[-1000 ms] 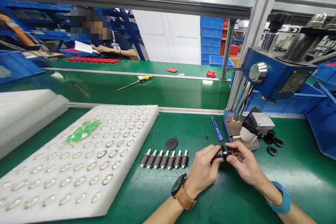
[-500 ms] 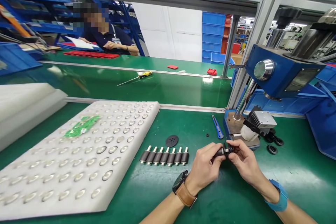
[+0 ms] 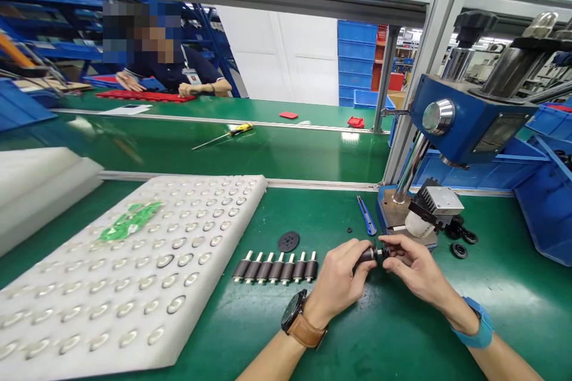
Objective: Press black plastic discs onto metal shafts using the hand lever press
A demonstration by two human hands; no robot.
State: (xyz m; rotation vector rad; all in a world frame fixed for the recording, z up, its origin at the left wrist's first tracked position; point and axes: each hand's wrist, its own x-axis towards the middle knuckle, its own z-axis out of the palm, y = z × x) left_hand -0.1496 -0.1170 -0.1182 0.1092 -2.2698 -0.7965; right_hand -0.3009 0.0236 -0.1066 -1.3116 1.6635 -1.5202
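My left hand is closed around a dark cylindrical rotor whose pale shaft points right. Facing it, my right hand pinches a small black round part at the shaft's end; my fingers partly hide it. Left of my hands, several similar dark rotors with white shafts lie side by side in a row. Behind that row is a flat black disc with holes. A tiny black ring and a blue utility knife lie beyond my hands.
A white foam tray with round pockets carries a green bag. On the right stands a blue press, with black round parts beside its base and blue bins behind. A screwdriver lies farther back; a co-worker sits opposite.
The black part and the rotor's shaft now sit in line between my hands. Across the bench, the co-worker's white sheet has gone down onto the table. The view has shifted slightly.
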